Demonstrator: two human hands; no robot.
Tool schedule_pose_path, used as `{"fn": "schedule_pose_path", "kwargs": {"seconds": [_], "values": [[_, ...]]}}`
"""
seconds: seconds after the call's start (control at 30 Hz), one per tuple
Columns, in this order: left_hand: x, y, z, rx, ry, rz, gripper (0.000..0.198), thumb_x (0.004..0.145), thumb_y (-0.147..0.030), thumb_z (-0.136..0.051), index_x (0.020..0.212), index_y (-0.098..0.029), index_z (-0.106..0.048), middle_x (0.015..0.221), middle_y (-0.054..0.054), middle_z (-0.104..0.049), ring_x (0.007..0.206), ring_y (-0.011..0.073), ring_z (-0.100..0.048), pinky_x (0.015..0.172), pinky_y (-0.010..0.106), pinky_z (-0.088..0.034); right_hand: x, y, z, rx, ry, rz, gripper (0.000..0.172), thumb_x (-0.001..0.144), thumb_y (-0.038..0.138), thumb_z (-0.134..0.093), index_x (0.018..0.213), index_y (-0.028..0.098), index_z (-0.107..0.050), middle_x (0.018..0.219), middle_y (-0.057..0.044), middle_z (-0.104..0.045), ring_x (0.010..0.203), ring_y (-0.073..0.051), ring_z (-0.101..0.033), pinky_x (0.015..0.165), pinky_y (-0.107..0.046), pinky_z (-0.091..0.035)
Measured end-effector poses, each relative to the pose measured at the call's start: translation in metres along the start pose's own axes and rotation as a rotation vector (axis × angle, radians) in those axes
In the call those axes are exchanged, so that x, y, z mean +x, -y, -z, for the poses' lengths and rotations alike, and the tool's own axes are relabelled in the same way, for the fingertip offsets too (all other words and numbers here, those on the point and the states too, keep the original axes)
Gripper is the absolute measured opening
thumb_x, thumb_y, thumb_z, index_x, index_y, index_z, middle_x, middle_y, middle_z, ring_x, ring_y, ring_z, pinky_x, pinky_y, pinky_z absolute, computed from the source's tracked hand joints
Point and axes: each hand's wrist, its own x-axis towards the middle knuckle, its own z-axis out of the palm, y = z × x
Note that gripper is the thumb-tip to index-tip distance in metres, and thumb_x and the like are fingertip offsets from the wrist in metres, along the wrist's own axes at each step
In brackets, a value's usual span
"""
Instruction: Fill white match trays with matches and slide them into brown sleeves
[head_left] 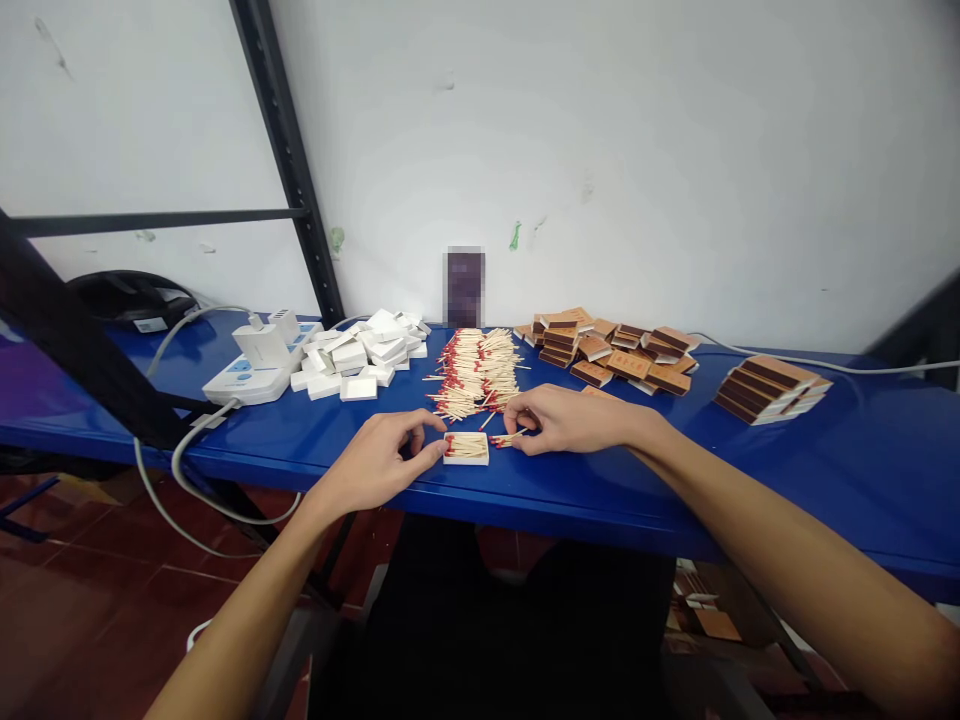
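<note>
A small white matchbox tray (466, 461) lies near the table's front edge with red-tipped matches (469, 445) inside. My left hand (382, 455) is at its left end, thumb and index finger curled against the corners. Just right of the tray, my right hand (559, 420) pinches several matches (507, 438) between thumb and fingers, their red heads pointing left. Behind both hands spreads a large heap of loose matches (480, 370), red heads outward on both sides.
Empty white trays (367, 350) are piled at the left, beside a white power strip (251, 375) with cables. To the right lie brown and orange matchbox sleeves (615, 350) and a neat stack of matchboxes (772, 388). A black shelf post (289, 150) stands at left.
</note>
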Motion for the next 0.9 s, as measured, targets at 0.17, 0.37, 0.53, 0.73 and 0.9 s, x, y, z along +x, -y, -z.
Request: {"fn": "schedule_pose_path", "kwargs": {"seconds": [0.17, 0.37, 0.53, 0.73, 0.9], "values": [[-0.0003, 0.0009, 0.0, 0.004, -0.001, 0.0, 0.027, 0.092, -0.043, -0.053, 0.102, -0.022, -0.068, 0.063, -0.004, -0.053, 0.057, 0.0119, -0.044, 0.056, 0.025, -0.032, 0.0001, 0.0007, 0.0009, 0.033, 0.032, -0.012, 0.018, 0.081, 0.037, -0.062, 0.081, 0.019, -0.061, 0.069, 0.003, -0.048, 0.06, -0.011, -0.042, 0.055, -0.025, -0.029], [-0.0012, -0.0001, 0.0015, 0.006, -0.002, -0.011, 0.028, 0.092, -0.042, -0.053, 0.1, -0.021, -0.069, 0.061, -0.004, -0.051, 0.056, 0.0115, -0.044, 0.055, 0.025, -0.031, 0.0018, 0.0016, 0.0005, 0.055, 0.058, 0.0, 0.014, 0.078, 0.032, -0.063, 0.078, 0.019, -0.061, 0.064, 0.005, -0.044, 0.057, -0.01, -0.038, 0.053, -0.025, -0.027], [-0.0007, -0.0004, 0.0011, 0.006, -0.006, -0.021, 0.028, 0.093, -0.042, -0.052, 0.1, -0.021, -0.069, 0.062, -0.004, -0.052, 0.056, 0.0116, -0.044, 0.055, 0.025, -0.032, 0.0014, -0.0001, 0.0002, 0.083, 0.054, 0.006, 0.012, 0.076, 0.03, -0.064, 0.078, 0.019, -0.064, 0.064, 0.005, -0.044, 0.056, -0.01, -0.039, 0.052, -0.025, -0.028], [-0.0005, 0.0, 0.0006, -0.006, -0.011, -0.021, 0.027, 0.093, -0.041, -0.052, 0.099, -0.021, -0.069, 0.061, -0.004, -0.051, 0.056, 0.0114, -0.043, 0.055, 0.025, -0.032, 0.0002, 0.0023, 0.0011, 0.07, 0.054, 0.0, 0.009, 0.076, 0.028, -0.063, 0.077, 0.018, -0.064, 0.065, 0.004, -0.049, 0.056, -0.01, -0.042, 0.053, -0.024, -0.029], [-0.0007, -0.0005, 0.0009, 0.007, -0.001, -0.016, 0.026, 0.093, -0.041, -0.052, 0.099, -0.022, -0.069, 0.062, -0.005, -0.051, 0.057, 0.0115, -0.043, 0.056, 0.025, -0.032, 0.0004, 0.005, 0.001, 0.023, 0.056, -0.015, 0.009, 0.075, 0.028, -0.063, 0.077, 0.019, -0.063, 0.064, 0.005, -0.048, 0.057, -0.011, -0.042, 0.052, -0.025, -0.028]]}}
